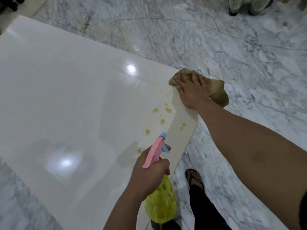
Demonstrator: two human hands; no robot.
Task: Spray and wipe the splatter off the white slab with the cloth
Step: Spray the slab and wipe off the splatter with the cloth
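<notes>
Two bare hands work over the white slab (66, 97). With arm stretched forward, the right hand (192, 90) lies palm down, fingers spread flat on the tan cloth (217, 93) at the slab's far right corner. Nearer, the left hand (149, 173) grips a spray bottle (160, 203), yellow with pink head, nozzle toward the yellowish splatter (162, 117) between the hands.
</notes>
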